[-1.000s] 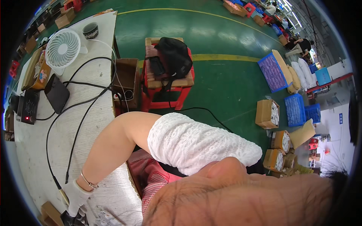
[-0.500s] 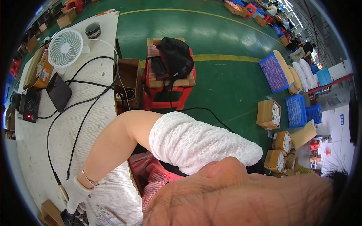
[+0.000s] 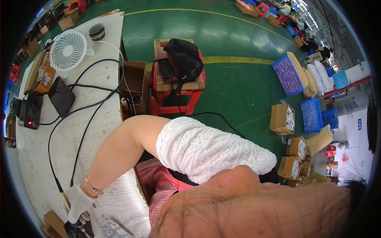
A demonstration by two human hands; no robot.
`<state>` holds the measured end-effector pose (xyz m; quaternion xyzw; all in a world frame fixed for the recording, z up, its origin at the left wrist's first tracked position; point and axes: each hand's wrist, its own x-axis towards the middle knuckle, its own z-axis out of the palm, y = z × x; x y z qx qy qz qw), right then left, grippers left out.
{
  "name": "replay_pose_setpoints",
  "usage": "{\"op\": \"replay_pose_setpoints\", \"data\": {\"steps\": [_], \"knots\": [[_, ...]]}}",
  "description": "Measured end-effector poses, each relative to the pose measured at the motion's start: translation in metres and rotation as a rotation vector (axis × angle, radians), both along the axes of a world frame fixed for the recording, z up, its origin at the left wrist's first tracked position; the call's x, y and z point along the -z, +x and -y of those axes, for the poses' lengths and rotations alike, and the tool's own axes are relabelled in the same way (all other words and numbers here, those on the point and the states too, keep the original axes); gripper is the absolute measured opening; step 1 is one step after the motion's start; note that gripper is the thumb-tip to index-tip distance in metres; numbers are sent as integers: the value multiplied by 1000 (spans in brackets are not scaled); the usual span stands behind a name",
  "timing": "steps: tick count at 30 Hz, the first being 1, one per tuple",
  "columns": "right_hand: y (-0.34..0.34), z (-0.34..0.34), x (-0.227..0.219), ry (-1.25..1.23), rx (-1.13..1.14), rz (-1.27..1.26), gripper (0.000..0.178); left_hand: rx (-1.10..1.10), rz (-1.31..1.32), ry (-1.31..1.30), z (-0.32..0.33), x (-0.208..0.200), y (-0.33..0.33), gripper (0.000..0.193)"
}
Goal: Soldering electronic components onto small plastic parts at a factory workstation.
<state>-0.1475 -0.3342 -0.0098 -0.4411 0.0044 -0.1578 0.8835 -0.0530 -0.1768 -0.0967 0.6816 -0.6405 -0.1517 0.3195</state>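
My right hand [image 3: 79, 203], in a white glove and with a bangle at the wrist, is at the lower left over the white worktable [image 3: 91, 146]. Its fingers are closed around the pale handle of a soldering iron [image 3: 64, 200], whose black cable runs back up the table. The iron's tip is hidden. Beneath the fingers lies a dark object [image 3: 73, 231], cut off by the dark rim and too unclear to name. Small white-grey parts [image 3: 113, 229] lie on the table beside the hand. My left hand is out of the picture.
On the table stand a white fan [image 3: 68, 50], a dark cup [image 3: 97, 31], a black control box with a red light [image 3: 31, 112] and a black slab-like object [image 3: 61, 97]. Looped cables cross it. A red stool [image 3: 194, 97] bears a black bag [image 3: 184, 59]. A cardboard box [image 3: 137, 81] adjoins the table.
My right hand keeps its grip on the soldering iron and shifts only very slightly. Everything on the table stays in place.
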Motion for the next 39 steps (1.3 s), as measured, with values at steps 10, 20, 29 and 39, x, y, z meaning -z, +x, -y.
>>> {"op": "replay_pose_setpoints", "data": {"steps": [10,20,29,39], "knots": [[-7,3,-4,-71,11,-73,13,49,-124,10,24,22,-22,21],[-12,5,-8,-93,29,-72,11,82,-239,13,52,37,-44,20],[-17,6,-10,-65,44,-30,11,140,-347,14,91,45,-73,20],[-15,1,-10,-76,15,-45,11,164,-452,15,139,47,-96,20]]}}
